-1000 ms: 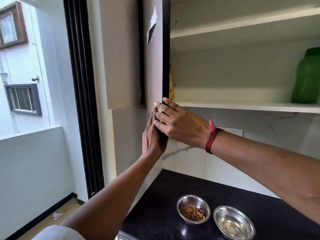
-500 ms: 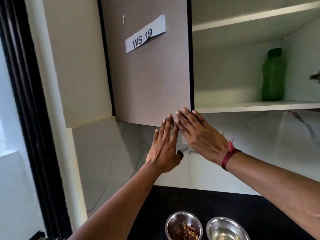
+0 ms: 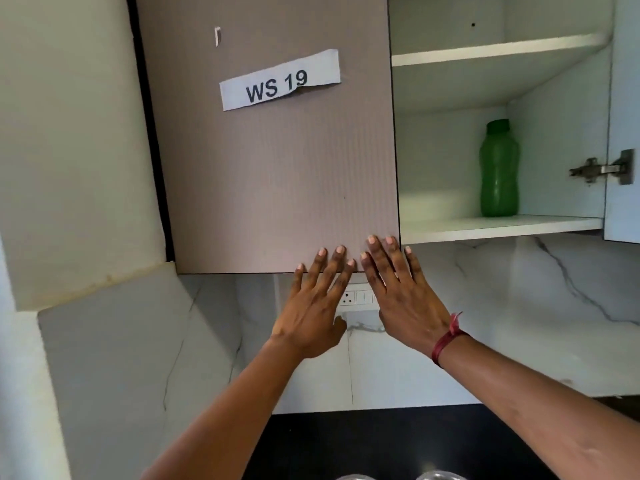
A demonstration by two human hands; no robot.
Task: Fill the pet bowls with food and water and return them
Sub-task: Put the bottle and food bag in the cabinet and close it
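both flat with fingers spread, left hand [image 3: 313,308] and right hand [image 3: 403,296] pressing the cupboard door's [image 3: 277,168] lower right corner, bowls [image 3: 391,475] barely peeking in far below it; risk of fingertips pinched at the door's closing edge, or bowls forgotten.

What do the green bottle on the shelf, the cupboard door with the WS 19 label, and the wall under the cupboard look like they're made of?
Green bottle: apparently translucent plastic, since light glows through it. Cupboard door: probably laminated board, matte grey-brown with fine vertical ribbing. Wall: glossy white, grey-veined; marble or marble-look tile, I cannot tell which.
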